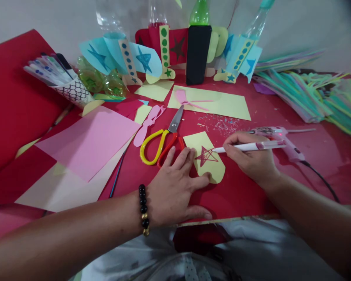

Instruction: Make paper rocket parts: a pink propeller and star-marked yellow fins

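Observation:
A small pale yellow paper piece (215, 171) with one rounded end lies on the red table. It carries a star drawn in dark red lines, its left part more filled than its right. My left hand (175, 187) is spread flat, its fingers on the paper's left edge and the table. In my right hand (250, 158) is a white marker (242, 147), its tip touching the star's right side. Scissors (163, 146) with one yellow and one red handle lie just beyond my left fingers, blades apart. A pink glue gun (289, 144) with a lit red light lies behind my right hand.
Pink paper (90, 140) and pink cut-outs (148, 125) lie left. A pen cup (73, 89) leans behind them. Decorated bottles (158, 43) and a black phone (198, 54) stand at the back. Colourful strips (298, 97) lie right; the glue gun's cord (321, 177) runs near my right arm.

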The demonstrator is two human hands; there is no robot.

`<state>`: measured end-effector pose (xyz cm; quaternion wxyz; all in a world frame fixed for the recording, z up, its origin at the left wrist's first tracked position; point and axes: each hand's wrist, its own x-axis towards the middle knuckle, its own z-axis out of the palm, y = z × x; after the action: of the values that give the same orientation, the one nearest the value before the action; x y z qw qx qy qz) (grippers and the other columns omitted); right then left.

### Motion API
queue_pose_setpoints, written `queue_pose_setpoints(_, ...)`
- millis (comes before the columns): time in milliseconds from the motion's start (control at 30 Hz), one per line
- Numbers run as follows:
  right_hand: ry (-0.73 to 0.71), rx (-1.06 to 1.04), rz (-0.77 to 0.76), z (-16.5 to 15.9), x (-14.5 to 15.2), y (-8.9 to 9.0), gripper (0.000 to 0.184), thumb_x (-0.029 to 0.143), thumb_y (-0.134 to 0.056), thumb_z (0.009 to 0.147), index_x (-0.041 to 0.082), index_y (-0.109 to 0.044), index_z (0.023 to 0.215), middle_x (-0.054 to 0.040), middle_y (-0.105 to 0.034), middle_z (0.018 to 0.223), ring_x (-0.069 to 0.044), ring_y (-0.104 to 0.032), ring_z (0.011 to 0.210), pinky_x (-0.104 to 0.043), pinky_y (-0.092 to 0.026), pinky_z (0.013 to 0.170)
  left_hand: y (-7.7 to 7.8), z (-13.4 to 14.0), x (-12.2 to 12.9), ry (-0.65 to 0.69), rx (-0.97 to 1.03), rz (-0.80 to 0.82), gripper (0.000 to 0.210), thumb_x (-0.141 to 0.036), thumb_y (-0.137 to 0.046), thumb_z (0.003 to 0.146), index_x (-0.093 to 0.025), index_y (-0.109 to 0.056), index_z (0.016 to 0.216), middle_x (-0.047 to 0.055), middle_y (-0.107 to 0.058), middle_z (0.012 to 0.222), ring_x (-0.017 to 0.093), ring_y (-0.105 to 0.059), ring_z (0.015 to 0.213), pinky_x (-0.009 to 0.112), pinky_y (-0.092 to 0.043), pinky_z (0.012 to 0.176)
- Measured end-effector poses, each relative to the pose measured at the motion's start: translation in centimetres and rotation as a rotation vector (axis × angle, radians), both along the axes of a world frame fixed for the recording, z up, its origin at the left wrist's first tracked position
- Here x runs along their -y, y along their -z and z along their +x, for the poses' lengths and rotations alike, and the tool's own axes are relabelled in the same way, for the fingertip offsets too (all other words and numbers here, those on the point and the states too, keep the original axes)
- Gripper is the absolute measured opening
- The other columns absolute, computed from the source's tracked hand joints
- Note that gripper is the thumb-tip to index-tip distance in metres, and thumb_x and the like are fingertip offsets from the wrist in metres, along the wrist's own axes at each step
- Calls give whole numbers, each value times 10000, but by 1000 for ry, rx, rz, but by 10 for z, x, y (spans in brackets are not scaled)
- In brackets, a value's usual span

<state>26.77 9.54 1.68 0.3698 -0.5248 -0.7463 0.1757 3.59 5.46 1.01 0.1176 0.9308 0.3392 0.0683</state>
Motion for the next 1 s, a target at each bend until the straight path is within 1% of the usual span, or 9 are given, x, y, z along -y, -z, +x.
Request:
queue_pose_setpoints(100, 37, -2, 21, 0, -1, 1, 143, 164, -595, 793, 218, -580, 661, 16, -578, 571, -128, -488, 505, -278, -378, 483, 0, 0, 0, 3, -1, 1, 754, -821, -420, 774, -326, -517, 1335, 195, -256, 1545, 428, -172, 1442, 649, -141, 1116)
queue_pose_setpoints(300, -6, -9, -20, -1, 1, 1, 134, 168, -594, 798, 218, -587, 674, 11, -600, 588, -133, -510, 523, -282, -390, 497, 0, 0, 1, 1, -3, 6, 766, -831, -416, 767, -333, -512, 1341, 193, -265, 1542, 427, -173, 1442, 653, -132, 1115)
queue_pose_setpoints(467, 33, -11, 15, 0, 0, 2, 148, 181, -592, 798, 215, -578, 655, 14, -574, 569, -132, -489, 507, -285, -371, 486, 1, 0, 1, 1, 4, 12, 757, -824, -427, 770, -327, -521, 1334, 176, -268, 1548, 422, -175, 1440, 650, -130, 1116)
queue_pose_setpoints(600, -12, -12, -24, -1, 0, 2, 135, 168, -599, 795, 218, -588, 671, 12, -594, 581, -139, -510, 520, -287, -384, 492, 1, 0, 1, 2, 7, 6, 763, -824, -438, 765, -338, -510, 1348, 156, -274, 1552, 413, -173, 1442, 643, -117, 1123)
queue_pose_setpoints(733, 26, -19, 23, -1, 0, 2, 142, 174, -591, 799, 218, -583, 664, 16, -573, 571, -131, -490, 508, -283, -376, 484, 0, -1, 0, 3, 5, 7, 754, -820, -435, 770, -332, -518, 1339, 166, -275, 1548, 415, -174, 1442, 646, -125, 1120)
queue_pose_setpoints(900, -16, -4, -30, -1, 0, 2, 147, 168, -586, 806, 220, -579, 669, 11, -596, 586, -134, -507, 521, -285, -385, 495, 0, 0, 0, 6, 8, 7, 758, -824, -427, 769, -334, -514, 1340, 173, -283, 1541, 416, -180, 1441, 651, -127, 1118)
queue_pose_setpoints(1000, 8, -24, -12, -1, 0, 3, 147, 186, -584, 814, 219, -579, 671, 13, -575, 583, -133, -494, 520, -284, -377, 490, 0, 0, 1, 4, 7, 10, 760, -826, -423, 768, -328, -522, 1334, 179, -285, 1538, 420, -185, 1439, 655, -124, 1118)
